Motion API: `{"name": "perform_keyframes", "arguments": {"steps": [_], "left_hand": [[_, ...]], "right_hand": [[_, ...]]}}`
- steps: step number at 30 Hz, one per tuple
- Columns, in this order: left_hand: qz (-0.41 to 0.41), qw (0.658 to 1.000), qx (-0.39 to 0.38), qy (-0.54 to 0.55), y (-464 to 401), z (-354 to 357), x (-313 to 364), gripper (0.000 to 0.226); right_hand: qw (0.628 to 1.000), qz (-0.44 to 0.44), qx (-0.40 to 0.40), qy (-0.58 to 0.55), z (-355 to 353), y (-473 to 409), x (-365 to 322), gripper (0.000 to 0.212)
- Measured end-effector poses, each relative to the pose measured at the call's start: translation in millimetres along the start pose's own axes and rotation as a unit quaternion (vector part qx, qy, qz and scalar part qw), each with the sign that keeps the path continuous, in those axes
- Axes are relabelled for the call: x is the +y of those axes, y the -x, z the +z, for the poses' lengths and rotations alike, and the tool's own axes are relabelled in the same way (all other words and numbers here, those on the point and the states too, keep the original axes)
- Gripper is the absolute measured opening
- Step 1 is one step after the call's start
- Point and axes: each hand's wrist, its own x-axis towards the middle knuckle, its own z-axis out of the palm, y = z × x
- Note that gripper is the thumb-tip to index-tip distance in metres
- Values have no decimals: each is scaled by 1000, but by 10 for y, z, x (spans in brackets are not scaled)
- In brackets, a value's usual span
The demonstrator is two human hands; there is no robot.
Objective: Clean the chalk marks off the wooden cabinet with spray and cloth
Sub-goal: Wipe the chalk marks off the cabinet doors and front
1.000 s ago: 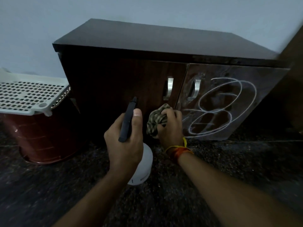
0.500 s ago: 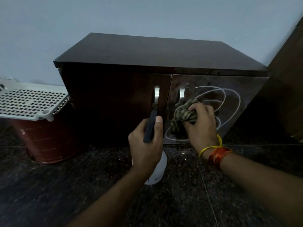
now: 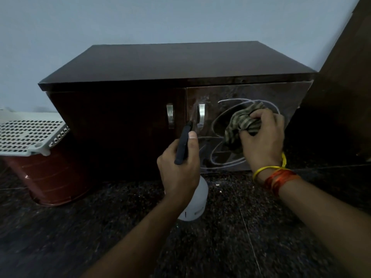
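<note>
Since the earlier frames the cloth (image 3: 244,122) has been carried from the lower left corner of the right door up and to the right, into the middle of the chalk marks (image 3: 217,155), and the view has come closer to the wooden cabinet (image 3: 160,63). The cloth is bunched in the right hand (image 3: 262,137), whose fingers are curled tightly round it, and it is pressed against the right door. The spray bottle (image 3: 193,201) is held in the left hand (image 3: 179,169), fingers wrapped round the neck and the thumb laid along the dark nozzle head, which is pointed at the door beside the right handle (image 3: 201,115). The white loops are not yet removed: lines can be seen above the cloth and below it, near the bottom edge of the door. For this step to be done well, firm and even pressure should probably be kept on the cloth, and overlapping strokes should be made along each loop, so that the chalk is lifted and not only smeared. A fresh side of the cloth may be needed when it becomes dusty. The bottle is best kept away from the wiping path.
</note>
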Motion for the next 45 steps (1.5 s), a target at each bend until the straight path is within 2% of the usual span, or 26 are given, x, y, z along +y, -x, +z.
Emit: {"name": "perform_keyframes", "arguments": {"steps": [7,15,19,32,45], "left_hand": [[16,999,-39,-20,32,154,47,56],[28,994,-99,-26,145,374,112,45],[45,993,-103,-46,139,496,98,46],[-3,993,-114,-42,446,681,-115,48],[-17,979,-152,-136,575,417,-438,46]], "right_hand": [[999,35,10,19,-336,-49,205,38],[997,62,42,34,-596,-135,464,37],[995,86,43,40,-624,-108,633,38],[996,80,2,38,-593,12,707,40],[997,66,-5,42,-510,58,760,40]]}}
